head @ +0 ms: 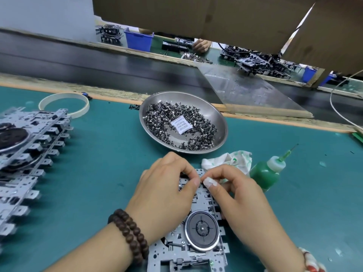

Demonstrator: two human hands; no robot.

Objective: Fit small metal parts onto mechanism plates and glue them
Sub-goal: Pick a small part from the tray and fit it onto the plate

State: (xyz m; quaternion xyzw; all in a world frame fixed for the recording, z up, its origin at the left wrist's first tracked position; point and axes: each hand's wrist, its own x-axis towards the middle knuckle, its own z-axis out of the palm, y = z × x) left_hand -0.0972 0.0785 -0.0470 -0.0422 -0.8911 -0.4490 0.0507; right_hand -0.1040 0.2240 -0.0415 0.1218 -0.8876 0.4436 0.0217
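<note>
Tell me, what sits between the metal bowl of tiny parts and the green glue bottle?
In the head view, a crumpled white cloth lies between the bowl and the green bottle, beside the right hand.

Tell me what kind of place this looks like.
Most likely a factory assembly line bench. A stack of identical mechanism plates waits at the left, a steel dish holds loose small metal parts, and a conveyor belt runs past toward another workstation with blue bins.
</note>
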